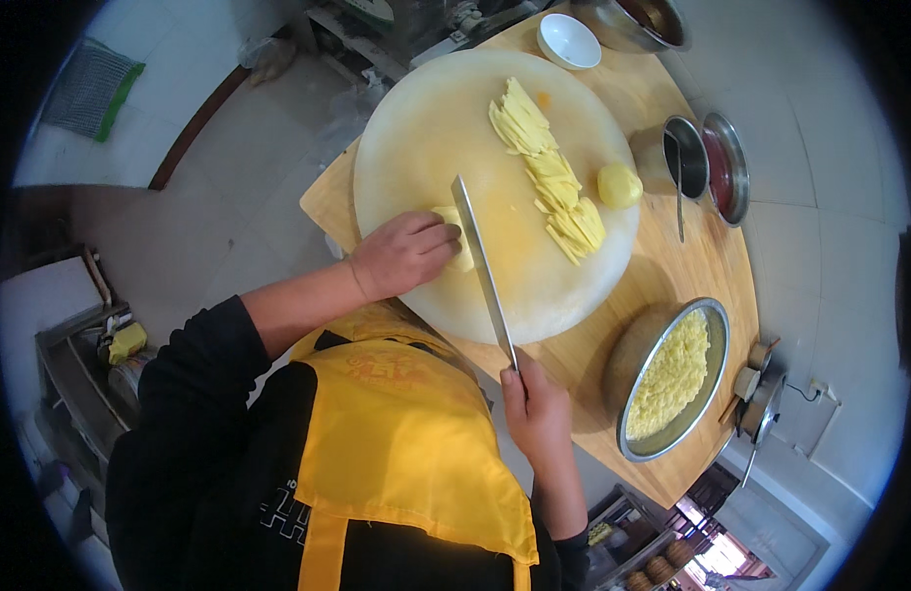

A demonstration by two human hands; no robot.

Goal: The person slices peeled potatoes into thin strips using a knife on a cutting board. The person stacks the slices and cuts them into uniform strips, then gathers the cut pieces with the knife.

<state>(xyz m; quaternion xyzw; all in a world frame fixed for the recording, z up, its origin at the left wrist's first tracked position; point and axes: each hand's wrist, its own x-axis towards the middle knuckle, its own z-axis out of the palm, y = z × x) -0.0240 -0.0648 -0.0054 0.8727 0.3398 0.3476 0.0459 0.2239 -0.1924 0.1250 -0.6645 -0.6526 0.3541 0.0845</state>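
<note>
A large round cutting board (418,148) lies before me on a wooden table. My left hand (410,251) rests with curled fingers on a pale yellow piece of peeled potato (461,255) at the board's near left part. In my right hand (535,402) is the handle of a long kitchen knife (479,247). Its blade stands on edge along the right side of the piece, close to my left fingertips. Farther right, a row of cut potato strips (555,181) runs across the board. A whole peeled potato (619,186) sits at the board's right rim.
On the wooden table (670,270) stands a metal bowl (619,369) with a yellow lumpy mass inside. A metal pot (651,159) with a spoon and a metal basin (738,166) are at the right edge. A white bowl (570,42) and another metal bowl (610,26) stand at the far end.
</note>
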